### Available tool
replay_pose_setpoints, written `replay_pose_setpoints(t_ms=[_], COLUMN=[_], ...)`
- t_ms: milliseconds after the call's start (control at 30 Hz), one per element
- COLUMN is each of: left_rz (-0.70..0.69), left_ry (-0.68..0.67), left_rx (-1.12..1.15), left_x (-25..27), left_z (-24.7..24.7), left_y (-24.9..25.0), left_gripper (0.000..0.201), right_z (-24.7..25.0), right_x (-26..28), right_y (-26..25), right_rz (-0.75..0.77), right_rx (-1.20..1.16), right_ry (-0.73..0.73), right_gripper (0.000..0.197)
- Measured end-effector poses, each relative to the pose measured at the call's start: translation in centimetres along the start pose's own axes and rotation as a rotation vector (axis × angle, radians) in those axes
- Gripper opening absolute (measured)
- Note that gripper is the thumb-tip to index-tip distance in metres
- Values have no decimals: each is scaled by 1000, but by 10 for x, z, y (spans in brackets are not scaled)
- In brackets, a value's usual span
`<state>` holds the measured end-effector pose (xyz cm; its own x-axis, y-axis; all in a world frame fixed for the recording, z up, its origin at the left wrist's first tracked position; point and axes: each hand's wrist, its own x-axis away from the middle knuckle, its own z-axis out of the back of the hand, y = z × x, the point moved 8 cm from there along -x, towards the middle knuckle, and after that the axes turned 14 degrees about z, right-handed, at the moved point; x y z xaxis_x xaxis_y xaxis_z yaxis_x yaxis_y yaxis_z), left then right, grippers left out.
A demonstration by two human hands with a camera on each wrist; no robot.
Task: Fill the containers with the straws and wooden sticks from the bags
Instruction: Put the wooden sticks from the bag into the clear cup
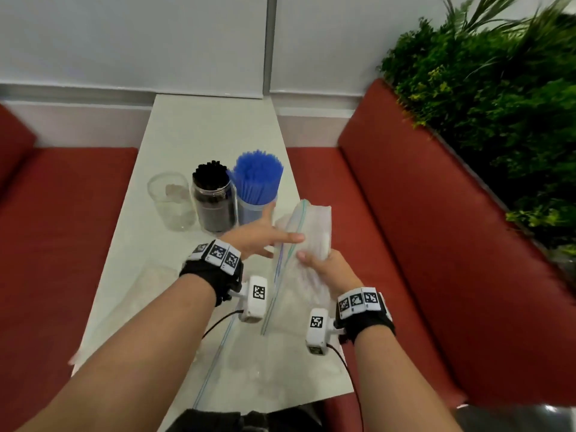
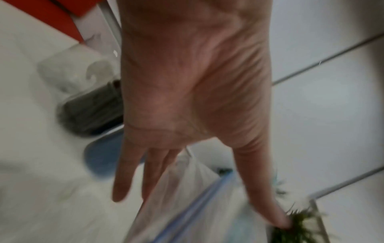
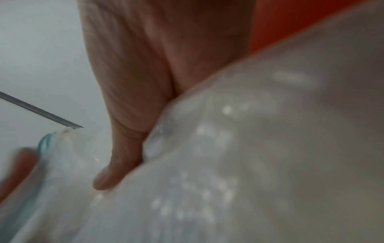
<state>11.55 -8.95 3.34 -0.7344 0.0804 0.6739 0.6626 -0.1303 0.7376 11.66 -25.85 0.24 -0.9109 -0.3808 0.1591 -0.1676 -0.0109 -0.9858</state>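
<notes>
Right hand (image 1: 330, 269) grips clear zip bag (image 1: 307, 232) above tabletop's right edge; left hand (image 1: 258, 235) flat-fingered, touching bag's zip edge.

No readable text, perhaps owing to blur

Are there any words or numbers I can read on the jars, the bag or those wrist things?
No readable words or numbers anywhere.
Black-and-white square code tags on the left wristband: patterns only, no letters.
Same kind of tags on the right wristband: patterns only.
Clear zip-top plastic bag: no print visible.
Clear plastic jar of black straws, jar of blue straws, empty clear jar: no labels visible.
</notes>
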Motion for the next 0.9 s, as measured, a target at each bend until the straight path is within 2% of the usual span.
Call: replay_pose_setpoints(t_ms=[100,167,233,267,300,367,433,467,533,600,633,700,767,833,900], left_rz=[59,53,27,27,33,31,36,35,20,-16,-47,-86,21,329,564], left_ry=[165,249,225,190,155,144,237,304,398,462,536,742,846,805,730], left_rx=[111,82,-27,-78,-135,-249,-322,-334,-294,-220,-194,-243,-397,-612,-705], left_x=[-42,-59,-75,-83,-88,-100,-110,-114,-118,-114,-106,-81,-58,-43,-27], left_z=[-13,-19,-33,-42,-52,-65,-68,-67,-62,-54,-45,-19,4,19,26], left_y=[-40,-58,-72,-78,-84,-94,-108,-115,-127,-134,-136,-140,-155,-185,-210], left_gripper=[74,59,49,44,39,38,35,31,29,39,38,22,15,33,56], right_z=[31,56,69,70,66,43,7,-5,-11,-4,0,-1,-5,-11,-20], right_x=[10,19,27,28,26,19,15,17,22,26,26,24,16,6,-6], right_y=[46,77,93,95,95,93,110,126,167,199,206,208,197,181,159], right_rz=[-94,-167,-201,-183,-141,-2,165,180,66,-41,-64,-95,-135,-182,-232], right_rx=[178,374,542,623,764,1124,1304,1331,1357,1437,1471,1445,1420,1462,1542], right_ry=[144,243,311,322,289,68,-239,-366,-515,-579,-596,-614,-617,-609,-624], right_gripper=[29,30,21,24,41,80,95,99,103,101,101,104,109,112,100])
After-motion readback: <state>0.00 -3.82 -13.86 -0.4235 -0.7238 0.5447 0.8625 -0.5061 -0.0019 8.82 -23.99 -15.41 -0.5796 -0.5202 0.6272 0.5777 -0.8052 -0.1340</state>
